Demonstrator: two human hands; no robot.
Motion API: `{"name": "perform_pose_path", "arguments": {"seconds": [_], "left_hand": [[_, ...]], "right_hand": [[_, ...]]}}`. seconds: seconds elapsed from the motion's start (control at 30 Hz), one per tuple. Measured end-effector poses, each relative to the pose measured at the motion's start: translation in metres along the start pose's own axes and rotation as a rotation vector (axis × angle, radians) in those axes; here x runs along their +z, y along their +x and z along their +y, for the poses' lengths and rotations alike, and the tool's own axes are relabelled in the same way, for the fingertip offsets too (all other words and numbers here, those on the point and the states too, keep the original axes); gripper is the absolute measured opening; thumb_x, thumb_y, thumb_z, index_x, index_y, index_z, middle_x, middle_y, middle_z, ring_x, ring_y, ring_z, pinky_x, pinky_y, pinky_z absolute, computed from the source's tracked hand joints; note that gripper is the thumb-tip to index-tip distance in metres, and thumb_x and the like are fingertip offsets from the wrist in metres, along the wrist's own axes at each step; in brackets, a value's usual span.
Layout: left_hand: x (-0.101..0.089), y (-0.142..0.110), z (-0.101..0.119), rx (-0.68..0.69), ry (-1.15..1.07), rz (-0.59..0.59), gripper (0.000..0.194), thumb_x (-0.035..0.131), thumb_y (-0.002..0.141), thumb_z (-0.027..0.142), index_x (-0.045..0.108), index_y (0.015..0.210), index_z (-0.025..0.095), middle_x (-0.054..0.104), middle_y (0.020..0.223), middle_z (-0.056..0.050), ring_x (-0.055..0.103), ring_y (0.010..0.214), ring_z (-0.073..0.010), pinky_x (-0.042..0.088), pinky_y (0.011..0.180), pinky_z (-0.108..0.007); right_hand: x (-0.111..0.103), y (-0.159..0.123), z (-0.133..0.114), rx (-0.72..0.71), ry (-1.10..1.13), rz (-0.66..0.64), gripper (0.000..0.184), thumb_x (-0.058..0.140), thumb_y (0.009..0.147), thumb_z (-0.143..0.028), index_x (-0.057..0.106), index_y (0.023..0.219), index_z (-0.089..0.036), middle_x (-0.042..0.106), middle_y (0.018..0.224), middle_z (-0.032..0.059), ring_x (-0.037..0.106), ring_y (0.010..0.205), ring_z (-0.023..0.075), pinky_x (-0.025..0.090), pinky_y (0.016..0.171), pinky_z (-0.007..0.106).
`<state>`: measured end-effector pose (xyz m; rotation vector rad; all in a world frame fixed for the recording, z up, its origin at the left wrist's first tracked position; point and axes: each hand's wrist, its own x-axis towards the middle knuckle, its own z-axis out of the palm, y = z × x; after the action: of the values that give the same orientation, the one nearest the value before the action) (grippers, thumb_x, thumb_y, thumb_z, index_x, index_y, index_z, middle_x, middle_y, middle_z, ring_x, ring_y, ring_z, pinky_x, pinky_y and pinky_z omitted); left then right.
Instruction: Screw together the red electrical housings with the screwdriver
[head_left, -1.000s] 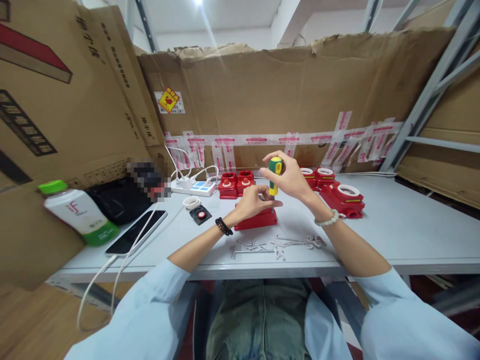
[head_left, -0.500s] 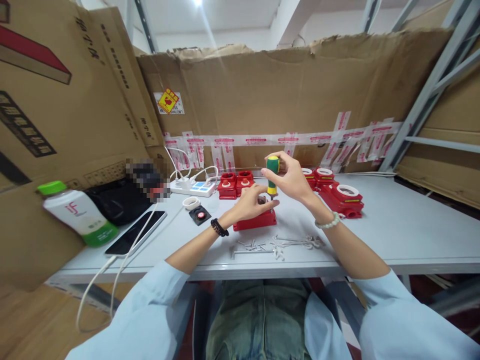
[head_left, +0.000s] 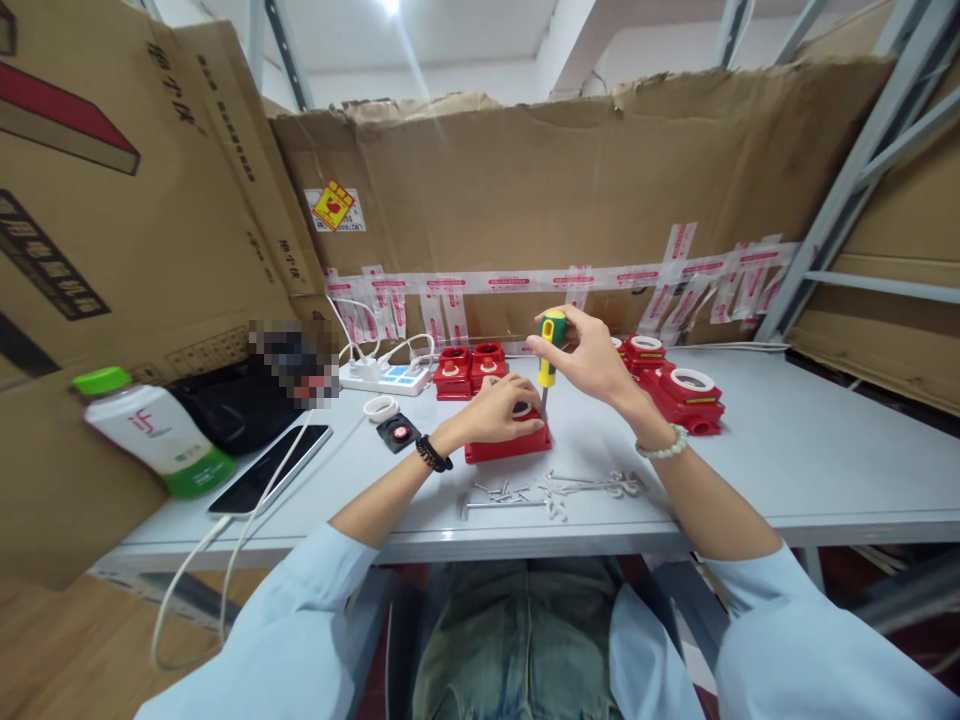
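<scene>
My right hand (head_left: 589, 350) grips the green and yellow handle of a screwdriver (head_left: 553, 345). Its shaft points down, and the tip is at the right end of a red box (head_left: 510, 447) with a white ring on top. Over that box lies my left hand (head_left: 496, 408), its fingers curled on the top and holding it against the table. Whether the tip sits in a screw head is too small to tell. Several small screws (head_left: 504, 492) and longer metal rods (head_left: 510, 505) with white pieces at their ends lie in front of the box.
Behind my left hand stand two red boxes (head_left: 453, 380) beside a white power strip (head_left: 390, 378). More red boxes (head_left: 686, 408) are at the right. A black square part (head_left: 397, 432), white ring (head_left: 381, 407), phone (head_left: 270, 470) and bottle (head_left: 154, 435) lie left. Cardboard (head_left: 487, 190) walls the back.
The screwdriver has turned in my right hand and now leans slightly. My left fingers have drawn back from the screwdriver's shaft and lie lower on the red box.
</scene>
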<state>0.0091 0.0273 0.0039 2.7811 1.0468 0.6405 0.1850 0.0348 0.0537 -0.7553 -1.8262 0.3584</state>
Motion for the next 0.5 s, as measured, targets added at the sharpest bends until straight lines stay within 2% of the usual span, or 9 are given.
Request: {"name": "perform_pose_path", "arguments": {"seconds": [0.1,0.3,0.5], "left_hand": [[0.001,0.001,0.0,0.02,0.041,-0.009,0.024,0.056,0.088,0.041,0.064,0.087,0.018,0.063,0.099,-0.006,0.052,0.1,-0.0245,0.034,0.086,-0.039],[0.007,0.0,0.002,0.059,0.164,-0.008,0.026,0.047,0.095,0.041,0.059,0.093,0.018,0.062,0.101,-0.006,0.053,0.1,-0.0222,0.033,0.08,-0.035],[0.013,0.004,0.012,0.103,0.437,0.039,0.026,0.04,0.098,0.036,0.056,0.092,0.016,0.065,0.096,-0.006,0.055,0.091,-0.0214,0.03,0.092,-0.041]], "right_hand": [[-0.002,0.001,-0.004,-0.012,0.011,0.024,0.029,0.068,0.078,-0.039,0.06,0.096,-0.017,0.064,0.081,0.0034,0.064,0.075,0.0186,0.05,0.063,0.031],[-0.009,0.006,-0.006,-0.002,0.122,0.21,0.033,0.07,0.075,-0.042,0.059,0.096,-0.019,0.064,0.074,0.0018,0.066,0.067,0.019,0.053,0.061,0.033],[-0.011,0.009,0.001,0.005,0.149,0.273,0.037,0.073,0.072,-0.046,0.06,0.095,-0.02,0.065,0.074,0.002,0.067,0.065,0.0192,0.055,0.059,0.034]]}}
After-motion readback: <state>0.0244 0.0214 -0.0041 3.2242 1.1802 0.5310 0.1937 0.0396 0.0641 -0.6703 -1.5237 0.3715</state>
